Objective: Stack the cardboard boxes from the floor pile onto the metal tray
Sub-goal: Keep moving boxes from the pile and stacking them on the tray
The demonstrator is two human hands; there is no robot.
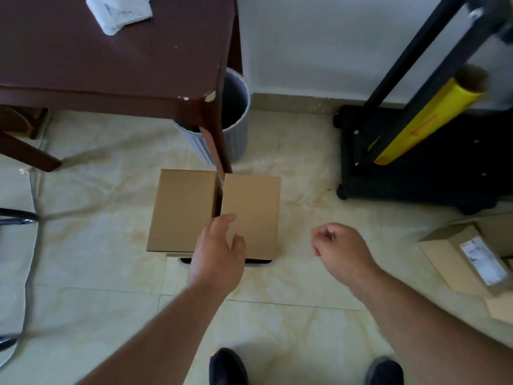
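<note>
Left hand (219,252) spread over cardboard box (215,215), right hand (340,247) curled, empty — square box before next.

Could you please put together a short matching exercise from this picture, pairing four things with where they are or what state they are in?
Things:
1. cardboard box
2. right hand
3. yellow roll
4. bin

Places or states:
A. leans on the black cart
B. fingers curled, holding nothing
C. behind the table leg, by the wall
D. middle of the floor, left hand over its near edge

Pairs: 1-D, 2-B, 3-A, 4-C
</note>
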